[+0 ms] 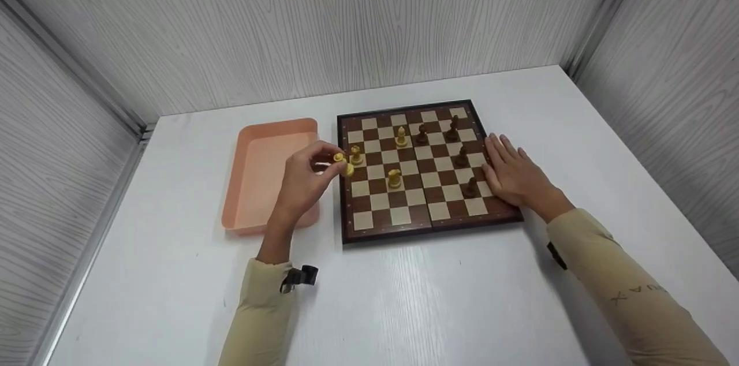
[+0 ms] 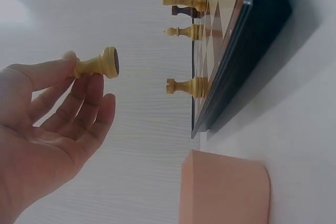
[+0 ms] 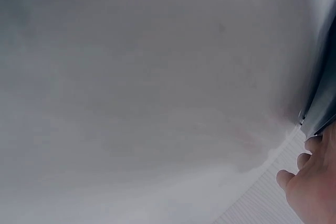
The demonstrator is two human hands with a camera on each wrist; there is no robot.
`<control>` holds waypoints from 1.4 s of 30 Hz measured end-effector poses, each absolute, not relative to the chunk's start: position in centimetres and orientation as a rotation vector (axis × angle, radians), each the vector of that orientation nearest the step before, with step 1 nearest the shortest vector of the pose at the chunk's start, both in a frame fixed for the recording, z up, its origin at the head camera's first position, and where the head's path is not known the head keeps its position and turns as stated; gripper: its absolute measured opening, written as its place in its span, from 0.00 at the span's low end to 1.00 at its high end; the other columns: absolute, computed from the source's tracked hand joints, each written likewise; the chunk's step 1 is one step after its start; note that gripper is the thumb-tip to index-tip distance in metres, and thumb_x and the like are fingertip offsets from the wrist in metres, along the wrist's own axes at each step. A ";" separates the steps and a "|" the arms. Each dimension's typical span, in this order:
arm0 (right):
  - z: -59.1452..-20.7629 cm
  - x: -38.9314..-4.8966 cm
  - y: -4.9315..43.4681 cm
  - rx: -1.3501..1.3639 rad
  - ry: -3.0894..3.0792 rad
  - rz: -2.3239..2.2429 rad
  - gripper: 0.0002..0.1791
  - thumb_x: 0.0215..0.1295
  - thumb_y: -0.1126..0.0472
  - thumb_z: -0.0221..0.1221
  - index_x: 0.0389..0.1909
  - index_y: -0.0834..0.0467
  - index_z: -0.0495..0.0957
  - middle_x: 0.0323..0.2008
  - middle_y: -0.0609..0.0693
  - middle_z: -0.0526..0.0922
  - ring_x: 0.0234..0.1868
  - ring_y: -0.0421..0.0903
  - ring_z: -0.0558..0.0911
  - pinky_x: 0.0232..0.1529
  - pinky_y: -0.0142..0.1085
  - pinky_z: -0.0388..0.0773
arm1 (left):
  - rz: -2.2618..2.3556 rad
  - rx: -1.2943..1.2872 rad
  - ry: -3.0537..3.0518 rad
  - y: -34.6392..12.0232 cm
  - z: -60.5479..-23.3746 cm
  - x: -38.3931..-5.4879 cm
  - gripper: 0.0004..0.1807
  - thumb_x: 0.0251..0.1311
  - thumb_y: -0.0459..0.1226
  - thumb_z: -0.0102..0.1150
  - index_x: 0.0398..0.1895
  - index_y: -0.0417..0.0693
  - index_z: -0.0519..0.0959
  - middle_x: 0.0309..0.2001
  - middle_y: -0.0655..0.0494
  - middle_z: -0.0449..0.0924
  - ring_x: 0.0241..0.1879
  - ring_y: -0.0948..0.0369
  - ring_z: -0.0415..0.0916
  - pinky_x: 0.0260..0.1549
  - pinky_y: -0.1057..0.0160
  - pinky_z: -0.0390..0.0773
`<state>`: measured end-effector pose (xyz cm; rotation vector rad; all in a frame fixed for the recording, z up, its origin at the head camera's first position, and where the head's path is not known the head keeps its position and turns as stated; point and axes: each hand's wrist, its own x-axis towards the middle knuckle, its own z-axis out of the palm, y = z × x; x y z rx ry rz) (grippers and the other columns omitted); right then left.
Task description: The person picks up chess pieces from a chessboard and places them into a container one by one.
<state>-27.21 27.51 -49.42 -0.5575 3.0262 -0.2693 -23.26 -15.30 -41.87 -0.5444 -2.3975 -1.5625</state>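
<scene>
My left hand [image 1: 305, 180] is raised by the board's left edge and pinches a yellow chess piece [image 2: 107, 64] between thumb and fingers. The piece tilts with its base toward the board, and the fingers partly cover its top. Just beyond it, a yellow rook [image 1: 356, 156] stands on the chessboard [image 1: 388, 232]. A yellow knight [image 1: 394, 179] and a yellow bishop [image 1: 401, 137] stand farther in on the same half. My right hand [image 1: 512, 174] rests along the board's right edge, fingers straight, holding nothing.
Several dark chess pieces, among them a tall one [image 1: 453, 130], stand on the board's right half. Left of the board lies a shallow pink tray [image 1: 231, 181], partly behind my left forearm. Wood-grain panels [image 1: 346, 25] close off the white table [image 1: 404, 297] at the back and sides.
</scene>
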 end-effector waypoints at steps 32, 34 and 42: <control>-49.5 -27.1 27.5 -0.567 3.033 -0.300 0.37 0.83 0.48 0.31 0.81 0.67 0.38 0.81 0.64 0.41 0.81 0.62 0.40 0.76 0.62 0.45 | -1.465 -0.283 -2.323 -20.7 -41.6 -23.7 0.11 0.64 0.30 0.69 0.48 0.36 0.85 0.46 0.44 0.85 0.47 0.53 0.84 0.45 0.65 0.83; -49.5 -27.2 27.5 -0.566 3.036 -0.298 0.37 0.83 0.48 0.31 0.81 0.67 0.38 0.81 0.64 0.41 0.81 0.62 0.40 0.76 0.61 0.45 | -1.456 -0.275 -2.324 -21.1 -41.7 -23.7 0.11 0.64 0.30 0.69 0.48 0.36 0.85 0.46 0.44 0.85 0.47 0.53 0.84 0.46 0.64 0.82; -49.5 -27.2 27.5 -0.557 3.039 -0.294 0.37 0.83 0.47 0.31 0.81 0.67 0.38 0.81 0.64 0.41 0.81 0.62 0.40 0.76 0.61 0.45 | -1.437 -0.267 -2.302 -21.2 -41.9 -23.8 0.10 0.63 0.26 0.67 0.47 0.31 0.84 0.45 0.38 0.84 0.46 0.46 0.84 0.44 0.64 0.82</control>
